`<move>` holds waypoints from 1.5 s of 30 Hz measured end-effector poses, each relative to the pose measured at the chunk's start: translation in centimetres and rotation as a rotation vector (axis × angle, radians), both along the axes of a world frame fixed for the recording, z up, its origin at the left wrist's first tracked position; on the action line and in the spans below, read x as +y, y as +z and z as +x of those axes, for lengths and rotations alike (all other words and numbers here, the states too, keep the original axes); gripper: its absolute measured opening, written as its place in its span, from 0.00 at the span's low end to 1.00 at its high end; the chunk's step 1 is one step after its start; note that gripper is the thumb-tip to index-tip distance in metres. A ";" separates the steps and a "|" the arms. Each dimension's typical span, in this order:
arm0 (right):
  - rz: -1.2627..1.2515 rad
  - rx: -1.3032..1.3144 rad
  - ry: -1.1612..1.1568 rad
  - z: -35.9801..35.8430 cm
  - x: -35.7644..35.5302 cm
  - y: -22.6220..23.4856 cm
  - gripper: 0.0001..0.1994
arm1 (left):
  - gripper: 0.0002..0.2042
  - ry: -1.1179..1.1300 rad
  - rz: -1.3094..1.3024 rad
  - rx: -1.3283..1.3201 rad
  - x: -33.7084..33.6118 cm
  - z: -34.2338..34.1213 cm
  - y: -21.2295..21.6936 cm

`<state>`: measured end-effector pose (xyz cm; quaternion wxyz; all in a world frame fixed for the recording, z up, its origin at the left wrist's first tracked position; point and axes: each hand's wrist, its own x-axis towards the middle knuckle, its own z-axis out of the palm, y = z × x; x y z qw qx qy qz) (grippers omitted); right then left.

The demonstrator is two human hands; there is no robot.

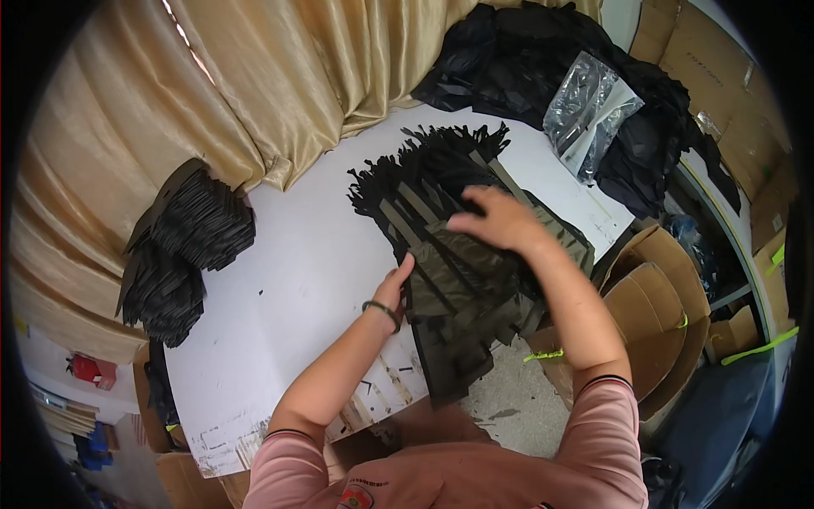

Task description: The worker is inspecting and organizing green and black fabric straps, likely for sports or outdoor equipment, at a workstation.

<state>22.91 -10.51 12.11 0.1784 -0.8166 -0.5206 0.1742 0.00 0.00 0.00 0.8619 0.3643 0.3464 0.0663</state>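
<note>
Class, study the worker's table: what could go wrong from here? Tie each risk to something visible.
The layered olive-and-black fabric bundle overhangs the near edge of the white, flat-topped table, so its weight could drag it off.

The narrow black fringe-like strips at its far end lie bunched together and might tangle.

The two piles of thin black pieces sit near the table's left edge and could topple if bumped.

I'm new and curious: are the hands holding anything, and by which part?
The left hand touches the left edge of an olive-black fabric pile; any grip is unclear. The open right hand holds nothing visible.
</note>
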 end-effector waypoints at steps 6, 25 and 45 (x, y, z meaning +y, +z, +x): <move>0.081 0.194 -0.351 14.7 1.4 -5.6 0.59 | 0.45 -0.108 0.032 0.157 -2.7 -0.1 1.7; -0.240 0.426 0.620 1.6 20.0 -9.6 0.55 | 0.28 0.226 -0.438 0.011 -6.5 0.1 0.3; 1.028 -0.054 -0.202 13.6 23.6 -10.8 0.12 | 0.24 0.055 -0.089 -0.062 -1.3 -8.8 0.8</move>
